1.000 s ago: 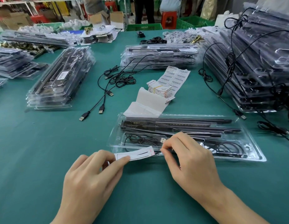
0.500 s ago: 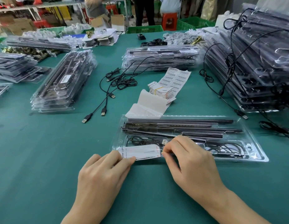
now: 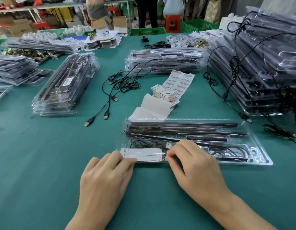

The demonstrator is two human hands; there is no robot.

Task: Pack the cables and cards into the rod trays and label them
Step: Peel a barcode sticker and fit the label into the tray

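Observation:
A clear plastic rod tray lies in front of me on the green table, with black rods in its far channels and a coiled black cable in its near left pocket. A white card lies flat over that near left pocket. My left hand presses its fingers on the card's left end. My right hand pinches the card's right end, just below the cable's USB plug.
Behind the tray lie a white backing sheet, a small pile of cards and a barcode label sheet. Loose USB cables sprawl mid-table. Tray stacks stand left, centre and right.
The card was held up in front of the tray between both hands; both hands have moved it forward and laid it down flat in the near left pocket.

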